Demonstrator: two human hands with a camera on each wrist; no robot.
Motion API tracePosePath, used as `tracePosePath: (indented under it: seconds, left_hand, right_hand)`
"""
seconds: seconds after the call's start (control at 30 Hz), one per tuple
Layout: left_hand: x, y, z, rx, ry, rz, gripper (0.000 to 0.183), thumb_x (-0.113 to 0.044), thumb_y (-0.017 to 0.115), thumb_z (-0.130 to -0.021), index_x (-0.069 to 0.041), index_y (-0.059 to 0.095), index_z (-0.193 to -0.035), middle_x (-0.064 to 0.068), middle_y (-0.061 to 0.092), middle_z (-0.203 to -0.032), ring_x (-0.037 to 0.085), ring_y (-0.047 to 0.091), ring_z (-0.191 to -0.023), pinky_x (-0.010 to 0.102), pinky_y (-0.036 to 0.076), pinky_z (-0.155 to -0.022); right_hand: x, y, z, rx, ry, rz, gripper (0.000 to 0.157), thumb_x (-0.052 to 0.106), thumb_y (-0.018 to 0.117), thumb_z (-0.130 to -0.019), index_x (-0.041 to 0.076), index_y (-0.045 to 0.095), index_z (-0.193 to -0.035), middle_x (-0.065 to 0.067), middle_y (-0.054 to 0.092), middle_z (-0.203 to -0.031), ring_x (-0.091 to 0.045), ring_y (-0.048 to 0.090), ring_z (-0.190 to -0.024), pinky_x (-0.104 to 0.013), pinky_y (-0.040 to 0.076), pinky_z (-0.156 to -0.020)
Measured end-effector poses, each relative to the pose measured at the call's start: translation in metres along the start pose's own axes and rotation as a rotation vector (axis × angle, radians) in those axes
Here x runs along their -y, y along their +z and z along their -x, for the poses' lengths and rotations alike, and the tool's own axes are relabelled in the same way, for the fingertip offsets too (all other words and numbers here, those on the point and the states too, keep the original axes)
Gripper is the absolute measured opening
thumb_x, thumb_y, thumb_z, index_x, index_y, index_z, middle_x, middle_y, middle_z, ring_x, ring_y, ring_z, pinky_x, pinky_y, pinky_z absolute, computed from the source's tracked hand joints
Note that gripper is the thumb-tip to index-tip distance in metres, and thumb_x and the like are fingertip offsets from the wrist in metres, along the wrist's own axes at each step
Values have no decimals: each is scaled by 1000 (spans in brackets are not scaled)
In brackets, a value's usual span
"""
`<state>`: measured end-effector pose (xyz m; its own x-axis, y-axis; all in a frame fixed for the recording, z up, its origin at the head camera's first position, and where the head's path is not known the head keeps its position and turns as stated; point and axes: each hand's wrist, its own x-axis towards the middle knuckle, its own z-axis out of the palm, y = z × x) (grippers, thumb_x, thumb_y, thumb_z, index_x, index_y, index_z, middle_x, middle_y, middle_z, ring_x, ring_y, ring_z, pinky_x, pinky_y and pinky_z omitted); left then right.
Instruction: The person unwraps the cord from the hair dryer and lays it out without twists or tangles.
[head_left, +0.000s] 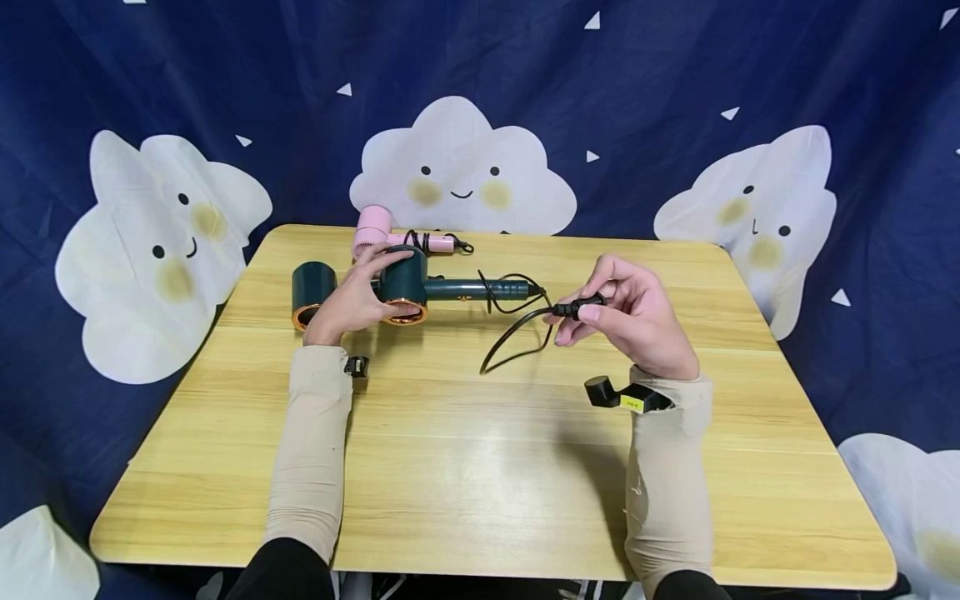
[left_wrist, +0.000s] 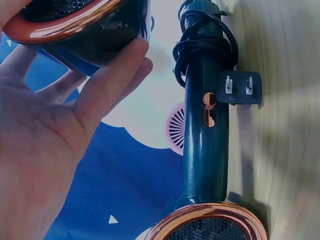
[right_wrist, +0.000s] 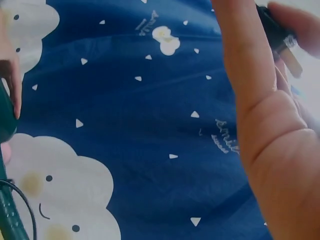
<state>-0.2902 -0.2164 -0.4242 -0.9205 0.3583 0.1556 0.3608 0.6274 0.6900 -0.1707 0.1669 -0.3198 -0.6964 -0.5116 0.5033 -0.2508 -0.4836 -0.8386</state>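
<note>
My left hand [head_left: 351,302] grips the barrel of a dark green hair dryer [head_left: 472,289] with a copper rim, its handle pointing right. In the left wrist view, thumb and fingers spread around that barrel. My right hand [head_left: 647,327] pinches the black plug [head_left: 572,309] of its cord between thumb and fingers, raised over the table. The cord [head_left: 491,354] hangs in a loose loop between plug and handle end. A second green hair dryer [head_left: 313,287] lies left of my left hand; the left wrist view shows its cord wound round the handle and a two-pin plug [left_wrist: 245,87].
A pink hair dryer [head_left: 372,227] lies at the table's back edge, its black cord wrapped round the handle. The wooden table [head_left: 480,467] ends close to a blue curtain [head_left: 645,75] with white clouds. Wrist cameras sit on both sleeves.
</note>
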Motion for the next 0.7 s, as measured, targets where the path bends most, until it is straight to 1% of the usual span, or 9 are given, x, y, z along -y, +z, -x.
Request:
tracePosePath:
  seconds: [0.07, 0.17, 0.27, 0.4, 0.57, 0.7]
  left_hand:
    - [1, -1, 0, -9, 6, -1, 89, -35, 91, -68, -45, 45, -143, -1, 22, -161, 39, 35, -139, 63, 36, -108]
    - [1, -2, 0, -25, 13, -7, 88, -39, 91, -67, -45, 46, -142, 0, 22, -161, 40, 35, -140, 63, 35, -109]
    - [0, -4, 0, -37, 19, -9, 88, -43, 90, -66, -45, 46, -142, 0, 22, -162, 41, 35, -141, 63, 35, -109]
    - [-1, -6, 0, -52, 33, -2, 88, -46, 90, -66, -44, 46, -143, 0, 23, -161, 40, 39, -138, 62, 37, -108]
    - [-2, -9, 3, -75, 59, 19, 88, -41, 91, -66, -39, 49, -143, 2, 27, -159, 37, 40, -136, 58, 39, -108]
    - [-2, -10, 3, -88, 85, 17, 88, -36, 92, -66, -37, 49, -143, 4, 29, -157, 35, 38, -138, 58, 38, -108]
  right_hand:
    - [0, -2, 0, 22, 30, 31, 18, -18, 46, -92, -3, 55, -93, -27, 74, -96, -30, 75, -75, -40, 61, -70]
    - [-1, -6, 1, 28, 87, 84, 16, -16, 48, -93, -2, 56, -92, -24, 75, -95, -29, 75, -74, -40, 61, -69]
    - [-2, -12, 1, 20, 122, 111, 15, -14, 48, -94, -1, 56, -91, -21, 75, -94, -28, 75, -75, -41, 61, -69]
    - [-6, -20, 2, -10, 158, 139, 9, -9, 52, -95, -2, 55, -91, -21, 76, -94, -29, 75, -75, -42, 61, -70]
    - [-9, -31, 3, -46, 228, 174, 6, -4, 56, -96, 0, 56, -92, -18, 76, -92, -28, 75, -75, -41, 61, -70]
    - [-15, -41, 3, -75, 293, 147, 5, -2, 59, -95, 0, 56, -92, -22, 75, -91, -28, 75, -77, -41, 61, -72]
